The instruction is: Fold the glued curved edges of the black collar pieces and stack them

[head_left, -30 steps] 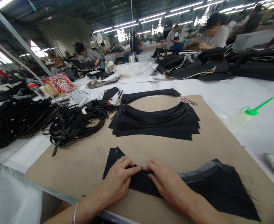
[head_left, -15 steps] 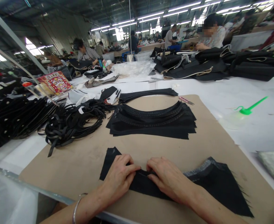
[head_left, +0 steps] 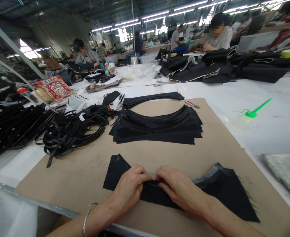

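A curved black fabric piece (head_left: pixel 234 194) lies across the brown board in front of me, a greyish band along its concave upper edge at the right. My left hand (head_left: pixel 132 184) pinches that edge near the middle, thumb and fingertips together. Close beside it, my right hand (head_left: pixel 173 184) grips the same edge with curled fingers, which partly hide the fold. Farther back rests a fanned stack of black fabric pieces (head_left: pixel 157 131) with stitched-looking curved edges. Behind the stack is a thin black curved piece (head_left: pixel 152 98), with small pink-handled snips (head_left: pixel 192 104) at its right end.
A tangle of black strips (head_left: pixel 68 138) lies left on the brown board (head_left: pixel 85 187). A bottle with a green spout (head_left: pixel 252 113) stands right. Piled black pieces (head_left: pixel 9 131) fill the far left. Black goods (head_left: pixel 204 70) are heaped at the back, where people work.
Both hands have shifted slightly rightward along the fabric edge, still pinching it. The whole view has moved a little, so the surroundings appear farther left.
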The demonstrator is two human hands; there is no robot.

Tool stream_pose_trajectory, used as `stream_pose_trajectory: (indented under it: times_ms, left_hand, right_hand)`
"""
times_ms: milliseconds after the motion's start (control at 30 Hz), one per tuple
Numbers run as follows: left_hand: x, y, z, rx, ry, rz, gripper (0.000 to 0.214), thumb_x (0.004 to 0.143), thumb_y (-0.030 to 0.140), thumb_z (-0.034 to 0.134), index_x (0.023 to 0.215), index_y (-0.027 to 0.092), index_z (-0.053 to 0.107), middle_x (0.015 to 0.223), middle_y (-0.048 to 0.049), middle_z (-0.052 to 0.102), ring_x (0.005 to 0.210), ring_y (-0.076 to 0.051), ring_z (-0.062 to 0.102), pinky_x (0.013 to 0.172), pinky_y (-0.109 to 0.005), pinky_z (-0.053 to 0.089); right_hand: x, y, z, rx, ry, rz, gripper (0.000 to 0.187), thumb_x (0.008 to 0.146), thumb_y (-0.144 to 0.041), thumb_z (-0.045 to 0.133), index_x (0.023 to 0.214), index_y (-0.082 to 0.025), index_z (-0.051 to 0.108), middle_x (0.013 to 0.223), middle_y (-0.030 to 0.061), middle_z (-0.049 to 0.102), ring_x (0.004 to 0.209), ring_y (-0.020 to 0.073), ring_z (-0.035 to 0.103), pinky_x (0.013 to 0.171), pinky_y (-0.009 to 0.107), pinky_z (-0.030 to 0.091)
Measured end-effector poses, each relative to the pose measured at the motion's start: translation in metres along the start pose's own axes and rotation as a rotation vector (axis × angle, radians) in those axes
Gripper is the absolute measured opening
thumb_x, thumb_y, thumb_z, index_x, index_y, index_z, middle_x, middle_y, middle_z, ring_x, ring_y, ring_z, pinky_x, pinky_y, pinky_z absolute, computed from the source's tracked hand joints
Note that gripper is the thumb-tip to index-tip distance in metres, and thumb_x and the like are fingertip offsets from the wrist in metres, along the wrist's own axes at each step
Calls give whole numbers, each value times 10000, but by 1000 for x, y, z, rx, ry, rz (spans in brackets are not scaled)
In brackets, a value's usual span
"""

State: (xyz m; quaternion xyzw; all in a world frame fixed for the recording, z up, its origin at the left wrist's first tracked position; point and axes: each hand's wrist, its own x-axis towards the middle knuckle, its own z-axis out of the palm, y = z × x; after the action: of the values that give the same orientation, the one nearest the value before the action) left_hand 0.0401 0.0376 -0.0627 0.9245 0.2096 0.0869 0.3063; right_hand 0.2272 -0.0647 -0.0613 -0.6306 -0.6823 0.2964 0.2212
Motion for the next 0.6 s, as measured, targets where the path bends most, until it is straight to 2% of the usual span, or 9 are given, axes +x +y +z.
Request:
stream_pose_trajectory:
  times_ms: [267, 433, 600]
  left_hand:
    - [-11, 3, 10, 113, -2, 48, 443, 897, 45, 380, 1174, 257, 652, 947, -55, 598, 892, -210, 515, 781, -330, 488]
    - [-15, 4, 10, 157, -38, 66, 493, 899, 64, 375, 1286, 287, 583, 1004, -72, 572, 940, -230, 492, 826, -378, 501]
    - [-16, 4, 12, 224, -61, 98, 537, 891, 59, 352, 1328, 298, 553, 996, -79, 548, 923, -235, 486, 804, -394, 512]
  right_hand:
    - [-17, 10, 1, -6, 16, -50, 144, 924, -103, 469, 914, -212, 562, 962, 19, 554, 896, 181, 525, 799, 313, 418]
    - [-25, 14, -3, -37, 19, -69, 151, 945, -113, 448, 917, -216, 555, 961, 18, 549, 906, 185, 514, 805, 325, 412]
    - [-30, 19, -3, -108, 21, -110, 144, 949, -120, 453, 919, -217, 555, 956, 19, 554, 902, 190, 508, 807, 338, 403]
